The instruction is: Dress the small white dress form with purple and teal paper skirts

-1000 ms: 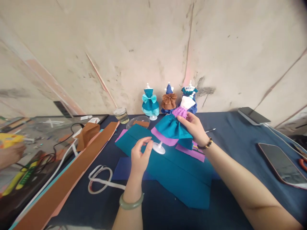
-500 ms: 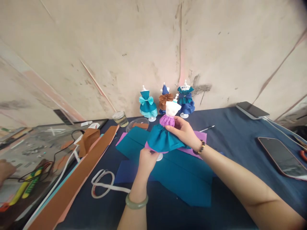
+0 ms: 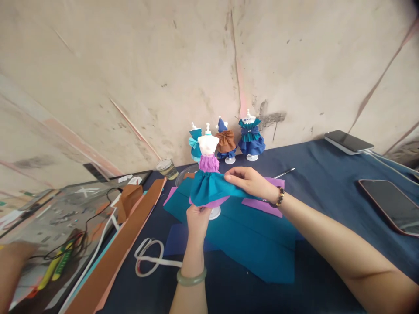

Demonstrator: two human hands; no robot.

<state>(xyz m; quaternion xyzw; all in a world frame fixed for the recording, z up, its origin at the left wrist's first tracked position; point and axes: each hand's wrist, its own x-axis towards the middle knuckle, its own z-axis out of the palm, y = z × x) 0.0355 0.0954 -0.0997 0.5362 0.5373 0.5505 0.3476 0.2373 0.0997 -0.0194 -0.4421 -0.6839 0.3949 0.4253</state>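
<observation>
A small white dress form (image 3: 208, 145) stands upright over the table, with a gathered purple band (image 3: 208, 163) round its waist. Below that flares a teal skirt (image 3: 209, 187) of crepe-like material, a purple layer (image 3: 214, 202) peeping out under its hem. My left hand (image 3: 198, 220) is closed at the form's stand beneath the skirt; its fingertips are partly hidden. With thumb and fingers, my right hand (image 3: 250, 181) pinches the skirt's right side, which stretches out towards it. Under both hands lie teal sheets (image 3: 258, 244) and a purple sheet (image 3: 262, 206).
Behind stand several dressed forms, one in brown and blue (image 3: 225, 141), one in teal and navy (image 3: 251, 135). A jar (image 3: 166, 168), brown strip (image 3: 131, 244) and white tape roll (image 3: 149, 257) lie left; a pen (image 3: 284, 173) and phone (image 3: 393, 205) right. Another person's arm (image 3: 16, 266) shows far left.
The dress form has gone from leaning right to upright and shifted left. My right hand has slid from its waist to the skirt's side, drawing the teal material outward.
</observation>
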